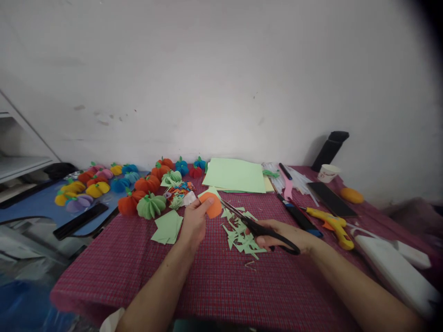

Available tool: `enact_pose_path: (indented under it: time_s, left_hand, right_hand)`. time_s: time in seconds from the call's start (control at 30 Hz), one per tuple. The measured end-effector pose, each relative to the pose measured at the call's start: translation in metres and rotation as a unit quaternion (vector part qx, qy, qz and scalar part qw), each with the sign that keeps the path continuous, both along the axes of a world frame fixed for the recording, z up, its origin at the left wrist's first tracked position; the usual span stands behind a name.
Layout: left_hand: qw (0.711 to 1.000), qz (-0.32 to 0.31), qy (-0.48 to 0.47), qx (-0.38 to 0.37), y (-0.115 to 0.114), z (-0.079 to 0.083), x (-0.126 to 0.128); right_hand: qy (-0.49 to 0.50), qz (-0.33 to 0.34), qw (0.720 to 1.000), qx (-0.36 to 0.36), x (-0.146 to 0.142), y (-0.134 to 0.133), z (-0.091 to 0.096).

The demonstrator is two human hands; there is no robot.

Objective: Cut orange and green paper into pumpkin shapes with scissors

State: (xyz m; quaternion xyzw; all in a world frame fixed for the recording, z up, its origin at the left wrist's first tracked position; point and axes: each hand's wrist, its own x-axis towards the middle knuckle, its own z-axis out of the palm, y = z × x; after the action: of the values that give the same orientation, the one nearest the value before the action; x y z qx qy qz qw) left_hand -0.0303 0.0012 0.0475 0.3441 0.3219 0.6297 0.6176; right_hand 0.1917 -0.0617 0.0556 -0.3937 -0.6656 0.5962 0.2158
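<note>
My left hand (196, 216) pinches an orange paper disc (212, 205) together with a piece of light green paper (209, 190) that peeks out above it. Black-handled scissors (256, 227) are in my right hand (277, 234), their blades pointing left at the right edge of the papers. Whether the blades are cutting into the paper, I cannot tell. Below the scissors lies a heap of green paper scraps (238, 235). A small stack of green paper squares (167, 228) rests left of my left hand.
Paper pumpkins (148, 184) stand at the left, more on a blue table (27, 198). Green sheets (235, 175) lie by the wall. Rightward are a utility knife (300, 217), a yellow glue gun (334, 225), a dark phone-like slab (331, 199), a paper cup (328, 173) and a black bottle (329, 151).
</note>
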Motion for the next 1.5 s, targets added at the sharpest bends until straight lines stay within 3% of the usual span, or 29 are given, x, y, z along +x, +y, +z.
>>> enact_pose_path:
  time_s: [0.43, 0.77, 1.5]
  left_hand:
    - [0.999, -0.034, 0.007, -0.010, -0.011, -0.012, 0.018]
    - [0.996, -0.048, -0.044, -0.063, -0.015, -0.011, 0.021]
    - [0.991, -0.055, -0.095, -0.074, -0.014, -0.015, 0.022]
  right_hand:
    - [0.088, -0.059, 0.992, -0.062, -0.023, -0.004, -0.015]
    - [0.090, -0.118, 0.989, -0.005, -0.035, -0.001, -0.039]
    - [0.063, -0.126, 0.990, 0.018, -0.037, 0.001, -0.040]
